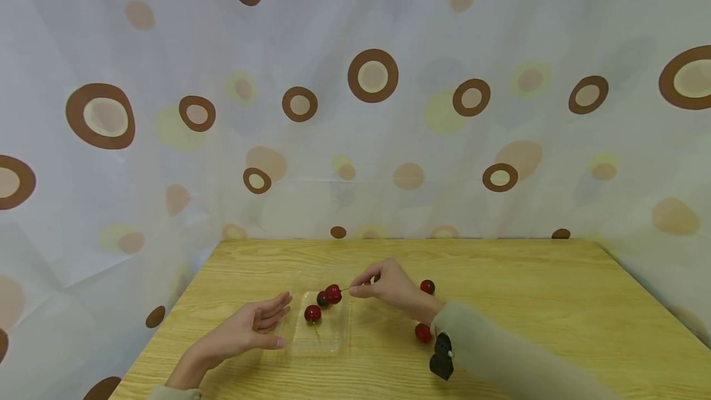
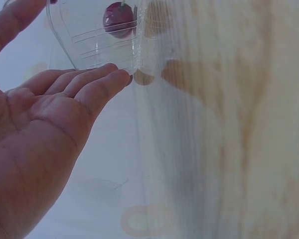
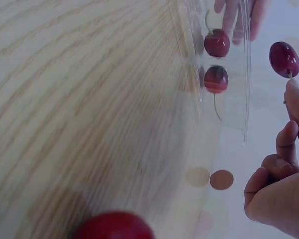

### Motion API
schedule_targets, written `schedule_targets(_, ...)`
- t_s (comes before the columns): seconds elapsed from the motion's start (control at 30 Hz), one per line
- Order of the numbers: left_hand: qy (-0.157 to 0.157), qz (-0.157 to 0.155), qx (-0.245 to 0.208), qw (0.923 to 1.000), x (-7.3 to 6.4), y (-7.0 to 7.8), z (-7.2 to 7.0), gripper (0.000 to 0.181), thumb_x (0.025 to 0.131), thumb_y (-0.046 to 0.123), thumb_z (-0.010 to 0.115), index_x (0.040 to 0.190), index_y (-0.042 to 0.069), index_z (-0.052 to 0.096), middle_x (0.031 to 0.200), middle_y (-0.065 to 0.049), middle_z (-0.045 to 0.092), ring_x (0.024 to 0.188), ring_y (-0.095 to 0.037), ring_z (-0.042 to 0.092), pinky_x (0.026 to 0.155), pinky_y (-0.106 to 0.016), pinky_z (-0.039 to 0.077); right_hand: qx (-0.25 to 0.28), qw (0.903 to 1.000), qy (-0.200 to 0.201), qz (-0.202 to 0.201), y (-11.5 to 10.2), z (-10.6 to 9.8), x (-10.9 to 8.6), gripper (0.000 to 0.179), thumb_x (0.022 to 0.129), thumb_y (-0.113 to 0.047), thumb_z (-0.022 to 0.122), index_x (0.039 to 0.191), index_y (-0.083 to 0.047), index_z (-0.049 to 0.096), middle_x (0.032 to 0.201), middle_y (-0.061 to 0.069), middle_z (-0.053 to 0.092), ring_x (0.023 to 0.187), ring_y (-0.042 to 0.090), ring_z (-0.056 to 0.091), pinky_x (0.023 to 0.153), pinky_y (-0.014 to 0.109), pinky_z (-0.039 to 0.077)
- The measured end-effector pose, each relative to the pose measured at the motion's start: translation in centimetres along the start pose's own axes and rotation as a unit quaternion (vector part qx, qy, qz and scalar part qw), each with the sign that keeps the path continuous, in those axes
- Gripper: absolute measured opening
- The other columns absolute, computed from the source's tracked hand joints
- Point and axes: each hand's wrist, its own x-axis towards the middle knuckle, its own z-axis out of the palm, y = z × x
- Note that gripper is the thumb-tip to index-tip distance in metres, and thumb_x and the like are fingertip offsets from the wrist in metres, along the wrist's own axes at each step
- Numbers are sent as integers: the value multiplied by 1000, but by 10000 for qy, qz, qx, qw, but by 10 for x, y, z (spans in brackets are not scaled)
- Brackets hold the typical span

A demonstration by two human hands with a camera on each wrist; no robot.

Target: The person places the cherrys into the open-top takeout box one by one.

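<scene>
My right hand pinches the thin stem of a dark red cherry between thumb and fingertips. In the right wrist view that cherry hangs clear of the box wall, above rim height. Below it a clear plastic box stands on the table. Inside lie two more cherries, one red with its stem toward me, the other darker and partly hidden behind the held one. My left hand is at the box's left side, palm toward it, fingers extended and holding nothing; its fingertips are right at the wall.
Two loose red fruits lie on the wooden table by my right forearm: a red and dark one beyond it, a red one nearer me. A black device is strapped on my right wrist. A patterned curtain hangs behind the table.
</scene>
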Motion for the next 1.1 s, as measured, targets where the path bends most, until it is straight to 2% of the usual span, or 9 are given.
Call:
schedule_targets(0.23,15,-30,-1,10000,0,-1,-1,88,104,8,67,164,-11,5,169,-32,3,155,-49,11,121,-44,31,14,9997,23,-247,-8,23,6,9,90,-11,86,91,-3,85,88,2,71,64,14,45,56,27,40)
schedule_targets(0.43,19,-48,-5,10000,-1,0,0,87,105,9,67,164,-10,5,170,-31,3,155,-48,11,121,-46,30,-91,9996,10,-279,-9,37,9,7,89,-10,87,90,-4,85,89,0,72,66,14,51,58,29,44)
schedule_targets(0.83,31,-75,-13,10000,0,0,0,87,105,9,67,165,-9,6,170,-30,4,155,-47,11,122,-55,25,-352,9988,14,-336,-15,57,13,5,88,-11,88,85,-8,86,83,-2,67,68,14,49,55,24,40)
schedule_targets(1.1,64,-87,1,9999,0,1,0,88,104,9,67,164,-9,6,170,-30,4,155,-48,11,122,-56,24,-347,9985,-24,-433,-14,64,16,7,87,-11,89,86,-5,86,83,-2,67,72,15,53,58,26,43)
